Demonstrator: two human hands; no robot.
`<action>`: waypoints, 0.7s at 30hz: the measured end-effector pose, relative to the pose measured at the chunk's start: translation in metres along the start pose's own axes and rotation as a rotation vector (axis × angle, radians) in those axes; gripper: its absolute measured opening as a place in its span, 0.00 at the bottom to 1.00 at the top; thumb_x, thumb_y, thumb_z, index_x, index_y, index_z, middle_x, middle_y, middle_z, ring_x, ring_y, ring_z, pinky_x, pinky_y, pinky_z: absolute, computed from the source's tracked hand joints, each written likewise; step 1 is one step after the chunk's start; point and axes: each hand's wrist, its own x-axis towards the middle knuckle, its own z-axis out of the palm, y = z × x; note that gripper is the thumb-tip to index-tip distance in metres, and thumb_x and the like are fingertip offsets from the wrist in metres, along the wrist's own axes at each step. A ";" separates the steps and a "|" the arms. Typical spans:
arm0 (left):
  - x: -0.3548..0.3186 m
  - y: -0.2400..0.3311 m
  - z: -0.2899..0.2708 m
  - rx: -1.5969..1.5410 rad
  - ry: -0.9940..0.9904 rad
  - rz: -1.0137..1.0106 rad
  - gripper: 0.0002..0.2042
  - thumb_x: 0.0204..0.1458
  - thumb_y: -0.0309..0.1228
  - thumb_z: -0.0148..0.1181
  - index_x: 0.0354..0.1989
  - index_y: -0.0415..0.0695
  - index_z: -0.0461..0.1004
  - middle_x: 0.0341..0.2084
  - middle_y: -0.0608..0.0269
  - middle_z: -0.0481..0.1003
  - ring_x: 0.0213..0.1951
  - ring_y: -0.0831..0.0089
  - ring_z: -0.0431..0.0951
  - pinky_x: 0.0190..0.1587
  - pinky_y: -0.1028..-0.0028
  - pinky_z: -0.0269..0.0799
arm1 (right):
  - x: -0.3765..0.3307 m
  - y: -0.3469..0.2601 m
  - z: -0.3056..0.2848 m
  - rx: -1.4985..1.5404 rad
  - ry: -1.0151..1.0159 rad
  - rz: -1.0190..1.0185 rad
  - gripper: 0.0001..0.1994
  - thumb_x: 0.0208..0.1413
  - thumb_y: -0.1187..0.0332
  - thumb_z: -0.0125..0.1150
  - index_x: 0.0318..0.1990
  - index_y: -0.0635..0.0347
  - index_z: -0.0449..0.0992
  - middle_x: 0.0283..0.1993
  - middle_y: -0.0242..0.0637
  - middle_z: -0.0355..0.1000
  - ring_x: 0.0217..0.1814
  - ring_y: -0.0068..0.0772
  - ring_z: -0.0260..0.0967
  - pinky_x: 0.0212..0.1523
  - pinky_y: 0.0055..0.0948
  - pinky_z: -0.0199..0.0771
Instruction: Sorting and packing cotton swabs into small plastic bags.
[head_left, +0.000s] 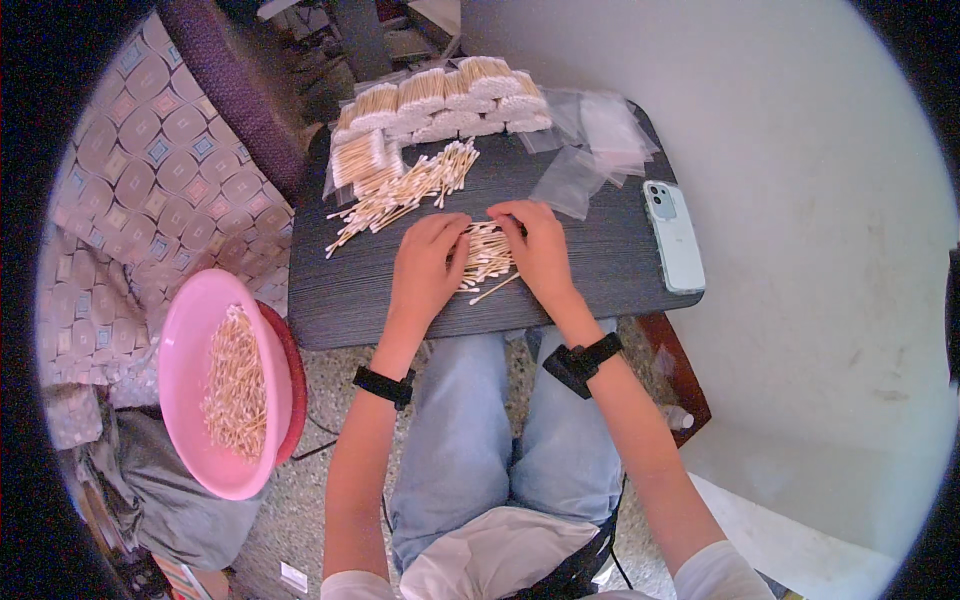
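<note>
On the dark folding table (610, 270), a small pile of cotton swabs (487, 250) lies between my two hands. My left hand (430, 262) presses against the pile's left side, fingers curved and held together. From the other side, my right hand (540, 258) closes in with bent fingers and thumb touching the swabs. One swab sticks out at the near edge of the pile. Beyond my left hand spreads a loose heap of cotton swabs (425, 188), pointing in mixed directions. My fingertips are partly hidden behind the hands.
Packed bundles of swabs (422, 92) are stacked along the table's far edge. Clear plastic bags (568, 182) lie at the far right, near a pale phone (682, 250). At left, a pink basin (185, 400) holds many swabs (237, 385). A wall (800, 200) borders the right.
</note>
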 end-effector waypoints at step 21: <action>0.000 -0.007 0.002 -0.059 0.011 -0.016 0.11 0.52 0.21 0.51 0.43 0.40 0.75 0.43 0.54 0.72 0.43 0.56 0.71 0.49 0.65 0.66 | -0.002 0.003 0.004 -0.111 0.028 -0.038 0.07 0.51 0.76 0.57 0.38 0.62 0.77 0.40 0.40 0.70 0.43 0.43 0.65 0.46 0.35 0.66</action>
